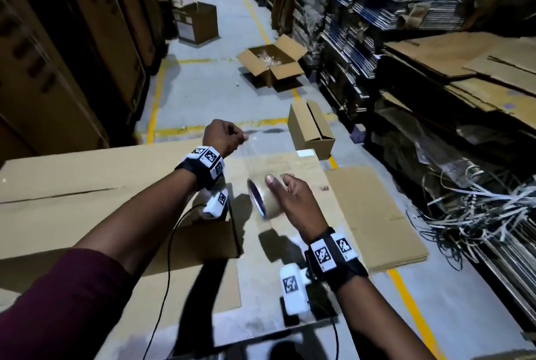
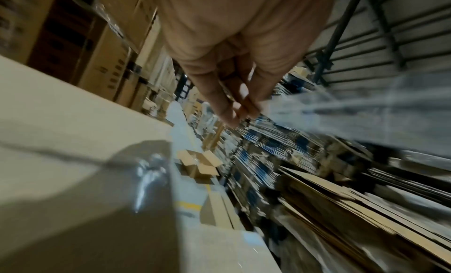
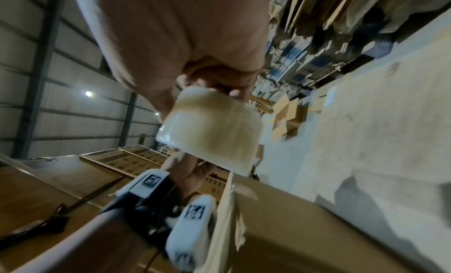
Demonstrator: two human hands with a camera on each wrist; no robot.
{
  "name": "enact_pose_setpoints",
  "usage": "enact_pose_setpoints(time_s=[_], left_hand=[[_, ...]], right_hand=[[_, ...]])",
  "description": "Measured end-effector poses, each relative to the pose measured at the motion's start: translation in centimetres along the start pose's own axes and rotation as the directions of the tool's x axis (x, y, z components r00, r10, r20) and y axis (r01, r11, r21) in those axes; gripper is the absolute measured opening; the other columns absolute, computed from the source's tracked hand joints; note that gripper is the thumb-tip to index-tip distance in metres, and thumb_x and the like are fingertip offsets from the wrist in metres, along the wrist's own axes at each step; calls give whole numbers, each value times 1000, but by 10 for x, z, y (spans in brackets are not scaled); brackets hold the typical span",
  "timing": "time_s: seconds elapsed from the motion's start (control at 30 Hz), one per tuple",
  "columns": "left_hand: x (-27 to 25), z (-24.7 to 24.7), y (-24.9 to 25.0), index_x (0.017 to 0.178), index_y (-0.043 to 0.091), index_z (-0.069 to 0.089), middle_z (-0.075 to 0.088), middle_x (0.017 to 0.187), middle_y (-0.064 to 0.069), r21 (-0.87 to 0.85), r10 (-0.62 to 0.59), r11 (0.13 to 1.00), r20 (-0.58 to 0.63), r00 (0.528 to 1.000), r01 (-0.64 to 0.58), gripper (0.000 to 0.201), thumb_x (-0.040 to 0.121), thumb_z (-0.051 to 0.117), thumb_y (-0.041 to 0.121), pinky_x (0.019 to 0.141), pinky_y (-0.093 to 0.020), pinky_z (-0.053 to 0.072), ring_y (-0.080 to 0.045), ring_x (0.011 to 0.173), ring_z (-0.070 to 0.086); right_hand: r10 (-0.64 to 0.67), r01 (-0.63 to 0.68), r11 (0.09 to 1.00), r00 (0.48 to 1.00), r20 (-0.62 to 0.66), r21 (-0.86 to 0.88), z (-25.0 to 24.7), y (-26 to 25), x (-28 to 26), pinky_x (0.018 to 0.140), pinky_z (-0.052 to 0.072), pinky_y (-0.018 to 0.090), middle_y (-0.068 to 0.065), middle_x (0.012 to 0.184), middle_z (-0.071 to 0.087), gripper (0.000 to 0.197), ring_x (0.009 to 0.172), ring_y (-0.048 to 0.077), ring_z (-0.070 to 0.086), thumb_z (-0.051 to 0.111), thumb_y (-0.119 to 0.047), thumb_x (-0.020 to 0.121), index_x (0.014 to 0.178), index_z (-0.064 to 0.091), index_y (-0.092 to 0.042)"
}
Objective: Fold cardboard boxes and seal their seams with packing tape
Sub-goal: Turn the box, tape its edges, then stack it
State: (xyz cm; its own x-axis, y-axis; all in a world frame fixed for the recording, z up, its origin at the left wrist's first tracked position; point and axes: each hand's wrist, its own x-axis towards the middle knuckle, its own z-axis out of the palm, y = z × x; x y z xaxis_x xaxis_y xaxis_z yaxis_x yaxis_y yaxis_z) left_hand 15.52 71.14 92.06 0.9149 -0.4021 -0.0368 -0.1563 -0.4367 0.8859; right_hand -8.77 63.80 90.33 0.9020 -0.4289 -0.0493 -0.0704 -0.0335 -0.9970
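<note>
Fingers (image 2: 227, 111) (blurred) pinch tape strip (image 2: 341, 113); right hand (image 1: 293, 200) grips roll (image 1: 262, 200).

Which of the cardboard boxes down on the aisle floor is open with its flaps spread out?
The middle box, by the yellow line, with all four flaps splayed and pale scraps inside. The nearer small box lies on its side; the far box stands upright.

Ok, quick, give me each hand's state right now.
Left hand: pinching the free end of the clear tape strip.
Right hand: gripping the roll of packing tape.
</note>
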Motion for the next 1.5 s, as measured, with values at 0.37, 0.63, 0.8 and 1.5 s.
enact_pose_setpoints(time_s=[0.37,0.63,0.8,1.5], left_hand=[[109,-73,-68,65,17,73,60,42,11,172,27,983,242,970,-71,18,78,84,12,51,-16,44,-1,42,54],[130,-67,-82,80,2,78,70,68,-11,108,-114,991,354,928,81,10,75,85,6,67,-30,49,-23,64,63],[130,-62,-81,84,-1,78,73,82,-21,68,-116,993,377,919,98,9,76,83,1,69,-34,52,-30,74,68],[120,-62,-69,131,-4,60,59,135,-20,550,-175,833,371,912,-64,40,97,62,17,90,-32,46,-33,126,56]], right_hand=[[49,-53,998,983,-179,-19,91,0,30,68,45,36,5,70,62,50,68,18,58,60,-55,95,72,60,-11],[60,-87,990,972,-229,-109,104,-2,34,67,38,36,6,68,51,69,67,16,50,57,-69,85,75,49,-1],[64,-93,988,972,-226,-119,105,-7,33,66,42,35,6,69,56,64,67,17,54,57,-69,84,73,54,-7],[115,-135,989,957,-266,-59,102,-7,31,67,40,33,6,69,52,68,67,16,50,64,-69,76,71,53,-2]])
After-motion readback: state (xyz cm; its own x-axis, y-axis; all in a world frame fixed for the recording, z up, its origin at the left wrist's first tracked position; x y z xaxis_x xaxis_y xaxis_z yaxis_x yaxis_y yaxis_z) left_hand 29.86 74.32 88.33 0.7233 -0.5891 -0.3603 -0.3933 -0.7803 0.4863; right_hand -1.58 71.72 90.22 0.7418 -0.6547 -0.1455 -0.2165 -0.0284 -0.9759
